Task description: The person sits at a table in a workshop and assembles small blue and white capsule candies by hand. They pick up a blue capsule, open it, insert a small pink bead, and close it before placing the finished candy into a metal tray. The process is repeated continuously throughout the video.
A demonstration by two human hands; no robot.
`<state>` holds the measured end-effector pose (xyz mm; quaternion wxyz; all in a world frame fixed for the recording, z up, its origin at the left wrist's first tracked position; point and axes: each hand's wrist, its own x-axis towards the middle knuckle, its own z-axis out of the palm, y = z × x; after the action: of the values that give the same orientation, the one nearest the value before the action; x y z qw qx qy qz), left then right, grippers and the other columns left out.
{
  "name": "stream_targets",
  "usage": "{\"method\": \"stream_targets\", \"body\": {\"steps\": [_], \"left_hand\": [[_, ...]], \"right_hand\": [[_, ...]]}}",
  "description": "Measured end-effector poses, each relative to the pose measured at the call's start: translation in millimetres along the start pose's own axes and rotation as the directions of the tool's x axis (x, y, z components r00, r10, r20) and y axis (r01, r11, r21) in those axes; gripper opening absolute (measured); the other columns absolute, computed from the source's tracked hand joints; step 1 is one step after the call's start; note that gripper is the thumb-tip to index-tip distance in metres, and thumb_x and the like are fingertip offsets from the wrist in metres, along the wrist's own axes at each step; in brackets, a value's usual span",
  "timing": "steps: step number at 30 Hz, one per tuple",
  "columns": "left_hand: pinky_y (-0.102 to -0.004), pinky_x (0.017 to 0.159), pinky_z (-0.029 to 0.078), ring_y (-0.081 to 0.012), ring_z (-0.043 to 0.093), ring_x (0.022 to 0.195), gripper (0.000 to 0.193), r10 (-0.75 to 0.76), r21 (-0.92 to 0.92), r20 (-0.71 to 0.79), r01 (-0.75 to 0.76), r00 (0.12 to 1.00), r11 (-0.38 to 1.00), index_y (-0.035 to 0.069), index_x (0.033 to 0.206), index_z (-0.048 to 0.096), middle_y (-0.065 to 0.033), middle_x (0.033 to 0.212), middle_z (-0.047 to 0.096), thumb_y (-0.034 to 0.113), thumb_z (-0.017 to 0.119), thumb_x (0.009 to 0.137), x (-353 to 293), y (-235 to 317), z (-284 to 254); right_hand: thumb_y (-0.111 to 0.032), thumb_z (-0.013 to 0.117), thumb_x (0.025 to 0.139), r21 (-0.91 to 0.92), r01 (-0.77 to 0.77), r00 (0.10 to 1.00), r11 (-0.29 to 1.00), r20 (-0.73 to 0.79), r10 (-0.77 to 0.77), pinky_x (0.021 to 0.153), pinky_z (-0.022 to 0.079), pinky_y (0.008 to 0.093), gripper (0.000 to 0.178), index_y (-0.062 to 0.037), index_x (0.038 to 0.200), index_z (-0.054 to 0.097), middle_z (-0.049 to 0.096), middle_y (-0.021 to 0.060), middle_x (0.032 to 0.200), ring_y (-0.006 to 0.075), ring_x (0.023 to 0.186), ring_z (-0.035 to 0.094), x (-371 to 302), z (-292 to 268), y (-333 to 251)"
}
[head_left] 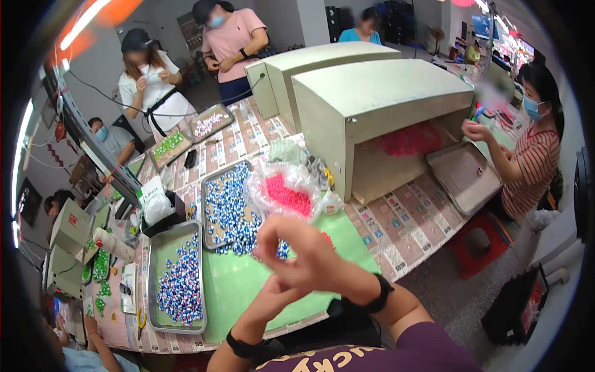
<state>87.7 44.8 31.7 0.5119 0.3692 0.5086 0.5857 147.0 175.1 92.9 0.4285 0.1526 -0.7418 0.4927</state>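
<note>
Blue-and-white pieces lie in a metal tray left of frame centre, some past its lower edge. Right hand, lower centre: fingers bent into a ring; whether anything is pinched, cannot tell. Left hand, just below it: fingers mostly hidden, grip indeterminable. Pink pieces occupy a clear bag above the hands.

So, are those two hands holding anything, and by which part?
Can't tell: the right hand and left hand overlap, so anything held could be hidden.
</note>
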Motion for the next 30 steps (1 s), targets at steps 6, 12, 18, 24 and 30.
{"method": "stream_targets", "body": {"steps": [6,12,18,24,30], "left_hand": [[-0.0321,0.094,0.046,-0.0147,0.058,0.105,0.027,-0.243,0.261,0.309,0.164,0.919,0.951,0.001,0.117,0.060,-0.0068,0.112,0.063,0.019,0.052,0.099,50,40,13],[-0.0340,0.091,0.046,-0.0214,0.059,0.105,0.032,-0.252,0.572,0.543,-0.133,0.801,0.810,0.002,0.120,0.058,-0.0116,0.112,0.063,0.026,0.052,0.099,61,71,8],[-0.0371,0.091,0.046,-0.0289,0.059,0.104,0.034,-0.109,0.676,0.506,-0.315,0.856,0.666,0.003,0.120,0.057,-0.0153,0.112,0.059,0.027,0.057,0.095,40,126,10],[-0.0351,0.090,0.047,-0.0246,0.059,0.104,0.033,0.015,0.569,0.547,-0.385,0.837,0.727,0.002,0.118,0.057,-0.0126,0.112,0.060,0.026,0.058,0.095,14,129,-23],[-0.0332,0.077,0.052,-0.0240,0.064,0.084,0.019,0.496,0.115,-0.003,-0.492,0.868,0.863,-0.002,0.104,0.059,-0.0142,0.093,0.063,0.015,0.054,0.096,-49,136,-79]], "right_hand": [[-0.019,0.063,0.088,0.437,-0.478,0.557,0.762,0.821,-0.122,0.062,0.042,0.0276,0.020,-0.0040,0.086,0.050,0.056,0.0046,0.077,0.0142,0.069,0.053,-29,19,-18],[-0.030,0.068,0.087,0.214,-0.383,0.358,0.899,0.931,-0.069,0.057,0.042,0.0334,0.033,0.0001,0.082,0.055,0.052,0.0068,0.066,0.0191,0.062,0.050,-27,33,-11],[-0.031,0.059,0.091,0.168,-0.032,0.421,0.985,0.896,-0.139,0.056,0.042,0.0341,0.030,-0.0018,0.087,0.055,0.053,0.0107,0.067,0.0206,0.059,0.051,18,37,-29],[-0.031,0.056,0.093,0.060,-0.229,0.285,0.971,0.958,0.008,0.058,0.045,0.0366,0.030,-0.0011,0.091,0.055,0.059,0.0137,0.072,0.0247,0.062,0.056,18,62,-31],[-0.030,0.061,0.090,0.069,-0.331,0.492,0.941,0.864,0.109,0.064,0.045,0.0387,0.027,-0.0034,0.091,0.058,0.057,0.0151,0.075,0.0307,0.070,0.056,32,77,-17]]}}
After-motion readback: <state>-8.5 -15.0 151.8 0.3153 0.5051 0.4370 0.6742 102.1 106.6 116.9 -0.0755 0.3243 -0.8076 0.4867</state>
